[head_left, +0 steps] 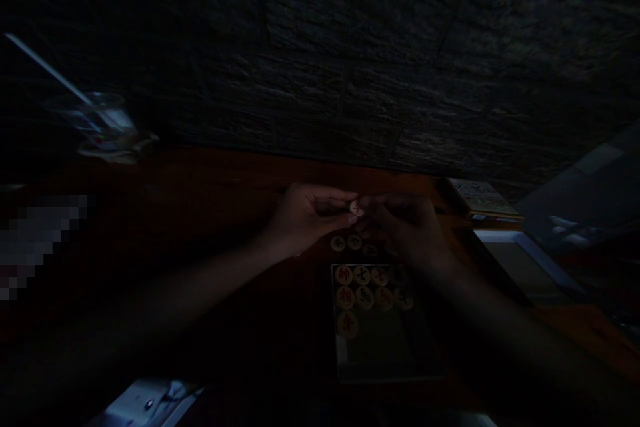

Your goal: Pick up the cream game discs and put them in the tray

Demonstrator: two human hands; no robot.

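Between my fingertips, above the dark table, is a round Chinese chess piece (pixel 356 207) with a red character on its face. My left hand (pixel 305 217) comes in from the left and pinches it between thumb and fingers. From the other side my right hand (pixel 413 223) closes on the same piece, its fingers partly lost in shadow. Just below the hands lie loose chess pieces (pixel 338 243) in a row on the table. Nearer to me, a shallow box (pixel 377 340) holds several pieces in rows with red and dark characters; my right forearm hides part of its right side.
A clear cup (pixel 103 120) with a straw stands at the back left. At right are a printed box (pixel 485 200) and a pale-rimmed open tray (pixel 520 267). A rough stone wall (pixel 310 67) rises behind the wooden table (pixel 240 173). The scene is very dark.
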